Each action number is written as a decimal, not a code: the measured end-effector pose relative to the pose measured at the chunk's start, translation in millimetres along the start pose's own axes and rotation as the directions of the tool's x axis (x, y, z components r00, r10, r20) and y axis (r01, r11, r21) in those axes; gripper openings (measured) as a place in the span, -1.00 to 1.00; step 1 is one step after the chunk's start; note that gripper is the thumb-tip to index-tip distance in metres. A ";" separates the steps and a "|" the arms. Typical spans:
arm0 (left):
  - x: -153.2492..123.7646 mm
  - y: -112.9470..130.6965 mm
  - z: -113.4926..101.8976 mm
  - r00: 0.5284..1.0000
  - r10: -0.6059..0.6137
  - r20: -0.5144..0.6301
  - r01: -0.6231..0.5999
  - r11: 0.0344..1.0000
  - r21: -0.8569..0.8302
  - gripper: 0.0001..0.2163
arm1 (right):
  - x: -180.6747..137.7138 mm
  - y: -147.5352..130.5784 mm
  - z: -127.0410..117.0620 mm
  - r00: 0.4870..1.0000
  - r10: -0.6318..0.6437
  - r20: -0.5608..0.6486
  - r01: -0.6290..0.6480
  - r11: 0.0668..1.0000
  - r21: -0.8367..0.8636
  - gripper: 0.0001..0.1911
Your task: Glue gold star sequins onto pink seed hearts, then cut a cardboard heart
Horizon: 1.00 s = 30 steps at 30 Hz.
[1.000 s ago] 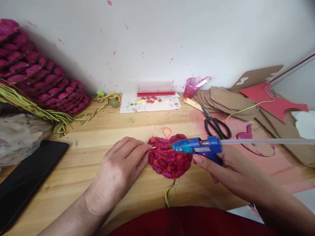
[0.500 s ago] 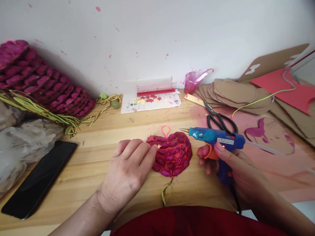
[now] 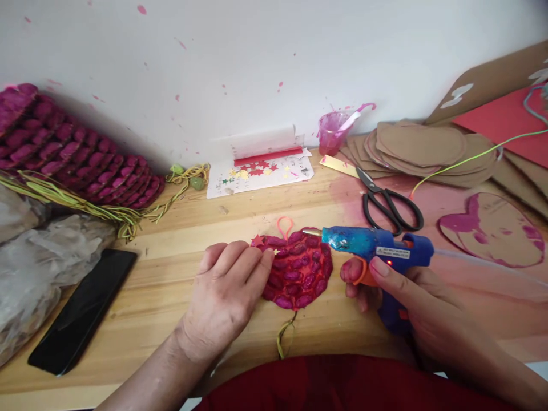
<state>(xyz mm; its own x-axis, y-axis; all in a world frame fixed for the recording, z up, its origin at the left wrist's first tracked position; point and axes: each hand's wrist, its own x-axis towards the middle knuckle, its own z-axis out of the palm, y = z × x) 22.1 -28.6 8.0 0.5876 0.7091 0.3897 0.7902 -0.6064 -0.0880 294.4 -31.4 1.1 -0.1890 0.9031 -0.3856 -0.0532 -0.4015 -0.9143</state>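
A small yellow star (image 3: 276,252) is pinched between the thumb and fingers of my left hand (image 3: 231,294), over the left side of a heart-shaped ornament (image 3: 299,274). Magenta shell-like pieces cover the ornament on a red base. It has an orange loop (image 3: 285,226) on top and a yellow-green tassel (image 3: 283,337) below. By its upper left edge is a red star (image 3: 257,241). My right hand (image 3: 402,291) grips a blue hot glue gun (image 3: 363,240), fingers at its orange trigger. The metal nozzle points left, over the ornament's upper right edge.
Paper with several small stars (image 3: 261,180) lies near the wall. Black scissors (image 3: 387,202), a cup (image 3: 331,134) and stacked cardboard (image 3: 417,142) stand to the right. At left are a phone (image 3: 83,311), plastic bags (image 3: 51,268) and stacked magenta ornaments (image 3: 77,145).
The glue gun has moved left, so its nozzle now overlaps the ornament's upper right. My left hand keeps its pinch on the star. The view has shifted slightly.
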 end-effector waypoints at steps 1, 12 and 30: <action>0.4 0.2 0.0 1.000 0.000 0.004 0.000 1.000 0.002 -0.81 | -0.4 -1.4 0.2 1.000 0.002 0.000 -0.002 1.000 -0.006 -0.62; 4.7 3.2 -1.5 0.999 0.020 0.034 -0.021 0.999 0.029 -0.75 | 0.8 -1.7 0.2 1.000 0.014 0.007 -0.013 0.999 -0.052 -0.60; -4.0 3.9 -1.1 0.990 -0.140 0.001 0.140 0.988 -0.065 -0.70 | 0.8 1.6 -0.9 1.000 -0.004 0.014 0.004 0.999 -0.047 -0.66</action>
<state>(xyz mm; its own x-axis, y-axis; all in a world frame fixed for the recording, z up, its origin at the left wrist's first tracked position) 22.7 -34.2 7.1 0.4712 0.7874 0.3974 0.8518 -0.5233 0.0267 295.1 -31.1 -0.8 -0.2030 0.9022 -0.3805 -0.0081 -0.3901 -0.9207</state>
